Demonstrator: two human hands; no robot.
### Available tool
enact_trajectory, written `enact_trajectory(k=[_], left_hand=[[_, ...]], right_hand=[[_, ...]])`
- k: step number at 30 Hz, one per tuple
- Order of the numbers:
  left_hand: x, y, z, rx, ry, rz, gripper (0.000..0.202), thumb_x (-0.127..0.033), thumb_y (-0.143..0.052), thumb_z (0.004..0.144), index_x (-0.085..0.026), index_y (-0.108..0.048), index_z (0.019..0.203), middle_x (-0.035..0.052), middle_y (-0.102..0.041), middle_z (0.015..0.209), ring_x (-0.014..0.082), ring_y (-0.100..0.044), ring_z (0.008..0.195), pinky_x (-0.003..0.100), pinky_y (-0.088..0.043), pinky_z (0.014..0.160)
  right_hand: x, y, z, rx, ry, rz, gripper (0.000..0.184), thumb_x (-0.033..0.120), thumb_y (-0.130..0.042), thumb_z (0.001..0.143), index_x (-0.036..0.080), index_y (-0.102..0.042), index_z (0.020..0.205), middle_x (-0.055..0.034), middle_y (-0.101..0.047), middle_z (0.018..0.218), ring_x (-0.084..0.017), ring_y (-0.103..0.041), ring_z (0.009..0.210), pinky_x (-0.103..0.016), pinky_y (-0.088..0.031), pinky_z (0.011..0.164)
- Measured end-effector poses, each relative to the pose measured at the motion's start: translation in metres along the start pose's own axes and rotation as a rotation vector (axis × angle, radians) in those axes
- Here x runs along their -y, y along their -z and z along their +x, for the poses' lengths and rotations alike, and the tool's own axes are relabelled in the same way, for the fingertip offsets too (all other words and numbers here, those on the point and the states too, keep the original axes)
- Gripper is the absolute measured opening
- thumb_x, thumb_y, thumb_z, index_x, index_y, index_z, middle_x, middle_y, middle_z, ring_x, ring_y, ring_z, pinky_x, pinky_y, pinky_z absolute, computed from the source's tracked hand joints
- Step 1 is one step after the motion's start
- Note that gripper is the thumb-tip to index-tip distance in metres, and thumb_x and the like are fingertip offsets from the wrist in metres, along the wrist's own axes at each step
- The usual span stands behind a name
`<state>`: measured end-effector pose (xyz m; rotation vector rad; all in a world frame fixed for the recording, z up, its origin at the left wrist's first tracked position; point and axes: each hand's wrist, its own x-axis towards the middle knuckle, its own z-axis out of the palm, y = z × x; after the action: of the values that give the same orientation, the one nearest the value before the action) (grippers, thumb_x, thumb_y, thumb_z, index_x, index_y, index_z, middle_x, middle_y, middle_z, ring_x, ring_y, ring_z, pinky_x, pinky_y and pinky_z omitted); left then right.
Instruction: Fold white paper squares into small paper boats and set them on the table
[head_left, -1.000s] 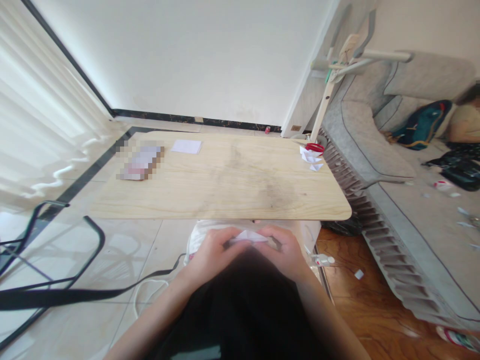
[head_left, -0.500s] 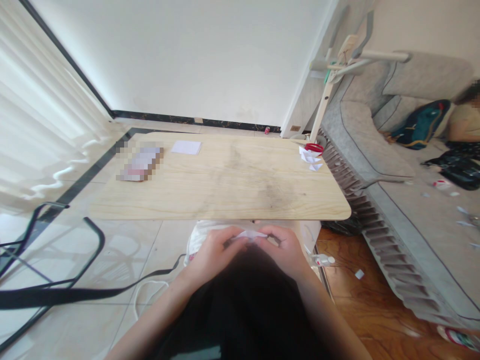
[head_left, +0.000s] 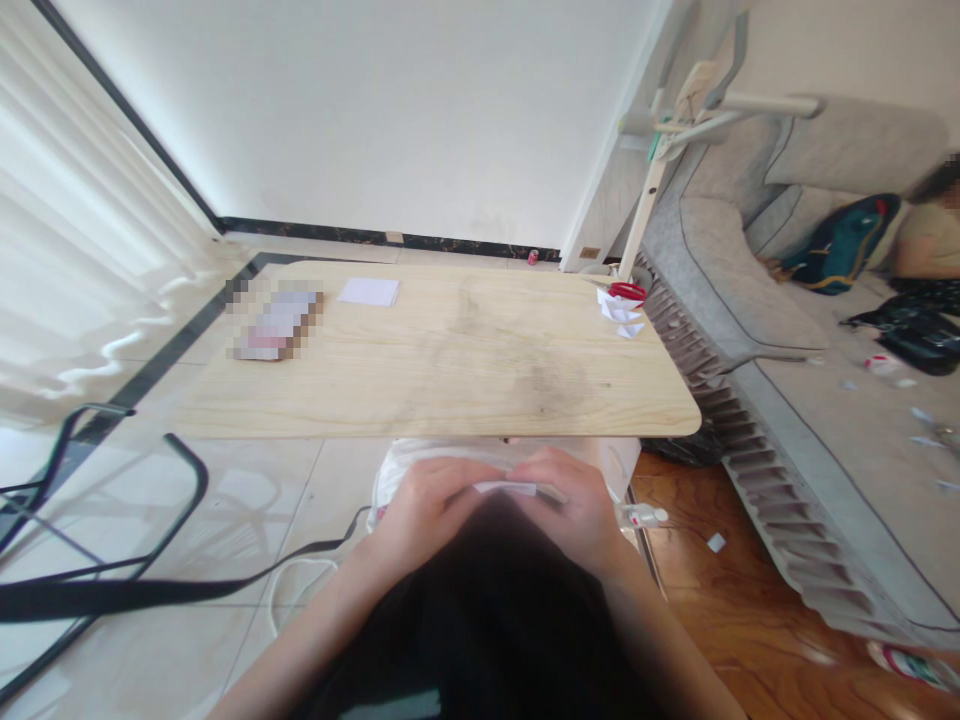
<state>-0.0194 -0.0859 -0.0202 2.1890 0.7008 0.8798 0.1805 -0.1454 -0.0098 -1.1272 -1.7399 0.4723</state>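
Observation:
A small piece of folded white paper (head_left: 507, 489) is held low in front of my body, just short of the table's near edge. My left hand (head_left: 439, 495) pinches it from the left, and my right hand (head_left: 566, 495) grips it from the right. The fingertips of both hands meet along its upper edge and cover part of it. On the table (head_left: 420, 385), folded white paper pieces (head_left: 619, 308) lie at the far right, with red-handled scissors (head_left: 627, 291) by them. A stack of white paper sheets (head_left: 369, 291) rests at the back left.
A blurred-out flat object (head_left: 279, 325) lies on the table's left side. Right of the table stands a grey sofa (head_left: 750, 290) with a backpack (head_left: 840, 245) and a seated person (head_left: 930, 240). Black metal tubing (head_left: 191, 480) is at the left; a white bottle (head_left: 649, 515) is at the right.
My fingers have come closer together over the paper. It now shows as a narrow, flat strip instead of a wider pointed shape. The view has shifted slightly.

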Motion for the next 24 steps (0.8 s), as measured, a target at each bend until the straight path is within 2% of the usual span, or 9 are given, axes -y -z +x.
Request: enact_trajectory(k=[6, 18, 24], left_hand=[[0.002, 0.0002, -0.0019, 0.004, -0.008, 0.004, 0.02, -0.019, -0.057, 0.093, -0.024, -0.072, 0.106, 0.0025, -0.078, 0.098, 0.0175, -0.072, 0.09, 0.027, -0.054, 0.084], [0.0051, 0.0011, -0.002, 0.025, -0.053, 0.026, 0.022, -0.017, -0.054, 0.094, -0.023, -0.07, 0.109, 0.0022, -0.077, 0.1, 0.0164, -0.071, 0.091, 0.026, -0.053, 0.084], [0.0027, 0.0063, -0.001, 0.087, 0.068, -0.003, 0.02, -0.019, -0.054, 0.095, -0.024, -0.07, 0.106, 0.0008, -0.076, 0.099, 0.0159, -0.07, 0.091, 0.025, -0.051, 0.082]], right_hand=[[0.0006, -0.0001, -0.0012, 0.015, 0.02, -0.011, 0.022, 0.014, -0.069, 0.085, 0.025, -0.071, 0.103, -0.0051, -0.074, 0.086, -0.02, -0.068, 0.078, -0.035, -0.056, 0.072], [-0.0008, 0.0003, 0.0009, -0.008, 0.04, -0.031, 0.016, 0.013, -0.069, 0.084, 0.021, -0.074, 0.097, -0.0072, -0.074, 0.086, -0.02, -0.068, 0.077, -0.034, -0.056, 0.07], [-0.0019, 0.002, 0.0011, 0.058, -0.044, 0.002, 0.014, 0.014, -0.066, 0.087, 0.02, -0.075, 0.097, -0.0071, -0.076, 0.089, -0.02, -0.069, 0.083, -0.033, -0.055, 0.075]])
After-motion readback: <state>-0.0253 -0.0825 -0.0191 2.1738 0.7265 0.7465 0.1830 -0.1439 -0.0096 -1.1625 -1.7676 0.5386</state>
